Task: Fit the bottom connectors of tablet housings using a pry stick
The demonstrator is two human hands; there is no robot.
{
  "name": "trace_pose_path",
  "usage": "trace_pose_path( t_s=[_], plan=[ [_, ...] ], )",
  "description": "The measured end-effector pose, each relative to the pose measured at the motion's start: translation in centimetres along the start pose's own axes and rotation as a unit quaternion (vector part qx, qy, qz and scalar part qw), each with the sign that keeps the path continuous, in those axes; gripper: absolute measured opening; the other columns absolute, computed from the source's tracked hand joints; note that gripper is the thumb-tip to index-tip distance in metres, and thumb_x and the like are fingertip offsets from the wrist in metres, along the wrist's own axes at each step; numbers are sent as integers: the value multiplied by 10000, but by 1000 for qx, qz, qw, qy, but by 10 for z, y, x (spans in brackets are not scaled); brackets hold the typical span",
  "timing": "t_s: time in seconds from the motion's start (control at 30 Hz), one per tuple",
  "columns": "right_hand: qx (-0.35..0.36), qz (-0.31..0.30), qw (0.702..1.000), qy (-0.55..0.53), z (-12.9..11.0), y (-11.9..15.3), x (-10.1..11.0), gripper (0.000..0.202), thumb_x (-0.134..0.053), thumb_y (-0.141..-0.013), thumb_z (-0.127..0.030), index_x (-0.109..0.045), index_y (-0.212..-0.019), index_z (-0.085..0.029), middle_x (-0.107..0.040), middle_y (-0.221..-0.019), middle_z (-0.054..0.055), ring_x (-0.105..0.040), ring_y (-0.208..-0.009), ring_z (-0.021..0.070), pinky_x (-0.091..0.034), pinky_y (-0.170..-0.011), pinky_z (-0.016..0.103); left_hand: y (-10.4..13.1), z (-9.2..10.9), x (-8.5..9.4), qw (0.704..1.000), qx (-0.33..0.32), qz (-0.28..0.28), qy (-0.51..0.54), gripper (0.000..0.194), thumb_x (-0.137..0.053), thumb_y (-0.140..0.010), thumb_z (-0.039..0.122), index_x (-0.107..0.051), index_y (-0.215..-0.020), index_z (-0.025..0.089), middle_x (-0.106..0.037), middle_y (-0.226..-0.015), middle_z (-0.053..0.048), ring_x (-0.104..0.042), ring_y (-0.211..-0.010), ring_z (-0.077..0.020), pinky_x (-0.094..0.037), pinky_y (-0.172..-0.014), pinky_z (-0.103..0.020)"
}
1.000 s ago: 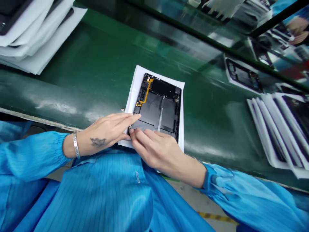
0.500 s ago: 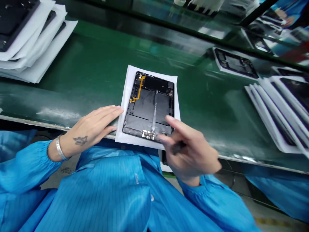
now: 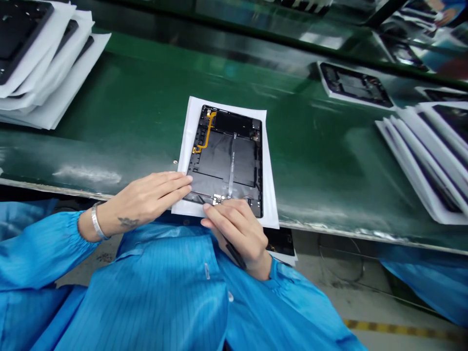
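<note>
An opened tablet (image 3: pixel 223 165) lies on a white sheet (image 3: pixel 271 195) near the bench's front edge, its dark inside facing up. An orange flex cable (image 3: pixel 208 134) runs down its upper left, and a small circuit board (image 3: pixel 218 199) sits at its lower edge. My left hand (image 3: pixel 149 197) lies flat, fingers stretched out, fingertips on the tablet's lower left edge. In my right hand (image 3: pixel 237 229) is a slim black tool (image 3: pixel 236 256), gripped like a pen. Its tip reaches the tablet's lower edge, left of the small board; the exact tool kind is unclear.
Stacks of tablets between white sheets stand at the left (image 3: pixel 54 92) and right (image 3: pixel 420 165). Another opened tablet (image 3: pixel 354 85) lies at the back right. A small bit (image 3: pixel 175 162) rests left of the sheet. Below the bench edge, another dark panel (image 3: pixel 281 241) shows.
My right hand has moved left and down onto the tablet's lower edge with the black tool. My left hand has slid slightly right, from the sheet onto the tablet's edge.
</note>
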State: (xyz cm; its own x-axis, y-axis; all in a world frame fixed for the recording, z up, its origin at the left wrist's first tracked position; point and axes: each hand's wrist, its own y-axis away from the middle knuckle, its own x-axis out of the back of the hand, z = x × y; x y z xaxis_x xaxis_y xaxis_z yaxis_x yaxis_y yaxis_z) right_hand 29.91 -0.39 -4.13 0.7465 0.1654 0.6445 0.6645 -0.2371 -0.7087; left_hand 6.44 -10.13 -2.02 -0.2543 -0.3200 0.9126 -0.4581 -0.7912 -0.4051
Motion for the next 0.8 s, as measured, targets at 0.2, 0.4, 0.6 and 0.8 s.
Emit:
trace_pose_path(
  t_s=[0.2, 0.4, 0.6, 0.8],
  plan=[
    [-18, 0, 999, 35, 3, 12, 3, 396, -668, -864, -41, -620, -1247, -131, -712, -837, 80, -624, -797, 203, -542, -690, 365, 1, 1, -1, 1000, 20, 7, 5, 344, -446, -1004, 62, -569, -1325, 52, -606, -1398, -166, -569, -1330, -268, -513, -1110, -430],
    [-63, 34, 997, 0, -3, 4, 20, 361, -658, -845, -12, -679, -1167, -173, -697, -835, 60, -640, -776, 202, -543, -688, 367, -6, 7, 3, 999, 6, -23, -30, 339, -438, -1006, 87, -587, -1310, 79, -622, -1363, -169, -596, -1275, -286, -538, -1045, -425],
    [-218, -14, 955, -199, 3, -36, 13, 168, -609, -938, -119, -724, -976, -234, -737, -905, 21, -669, -835, 169, -552, -755, 334, -21, 16, 7, 993, 17, -76, -83, 367, -433, -1007, 139, -546, -1356, 112, -634, -1227, -196, -648, -1092, -296, -574, -869, -413],
    [-229, -53, 950, -206, 7, -44, 2, 145, -588, -967, -171, -714, -910, -217, -732, -867, 19, -655, -808, 160, -532, -735, 315, -21, 18, 6, 993, 20, -68, -90, 334, -425, -1011, 153, -568, -1311, 112, -616, -1230, -189, -637, -1080, -286, -566, -847, -397]
  ],
)
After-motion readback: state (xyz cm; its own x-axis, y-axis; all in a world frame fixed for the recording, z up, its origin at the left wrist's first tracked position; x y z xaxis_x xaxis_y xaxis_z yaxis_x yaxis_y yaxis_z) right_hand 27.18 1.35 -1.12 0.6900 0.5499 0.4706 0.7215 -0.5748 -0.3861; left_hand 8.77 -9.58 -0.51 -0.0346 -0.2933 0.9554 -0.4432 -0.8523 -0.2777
